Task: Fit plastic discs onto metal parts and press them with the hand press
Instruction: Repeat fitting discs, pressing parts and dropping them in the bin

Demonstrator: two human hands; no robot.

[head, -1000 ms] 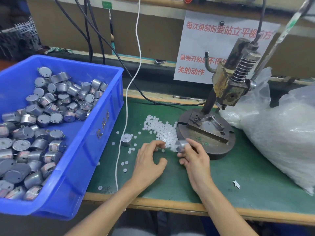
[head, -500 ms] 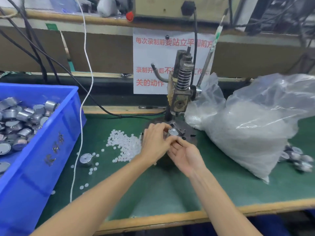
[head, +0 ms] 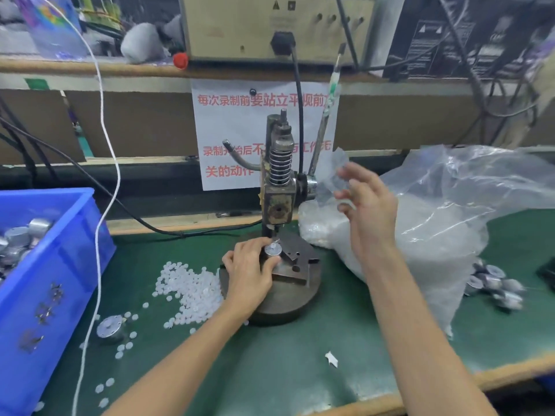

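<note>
The hand press point(head: 279, 187) stands on a round dark base point(head: 288, 304) at the middle of the green mat. A small round metal part point(head: 272, 251) with a white disc on top sits on the press fixture under the ram. My left hand point(head: 250, 271) holds this part between thumb and fingers. My right hand point(head: 365, 205) hovers in the air to the right of the press, fingers spread and blurred, below the taped lever point(head: 326, 127) and holding nothing. A heap of white plastic discs point(head: 192, 288) lies left of the base.
A blue bin point(head: 45, 283) of metal parts fills the left side. One loose metal part point(head: 109, 327) lies on the mat near a white cable point(head: 102, 205). A big clear plastic bag point(head: 444, 223) lies to the right, with several metal parts point(head: 492, 285) behind it.
Both hands carried the metal part from the disc heap onto the press fixture. My right hand then let go and rose up to the right, toward the lever. The camera view swung right.
</note>
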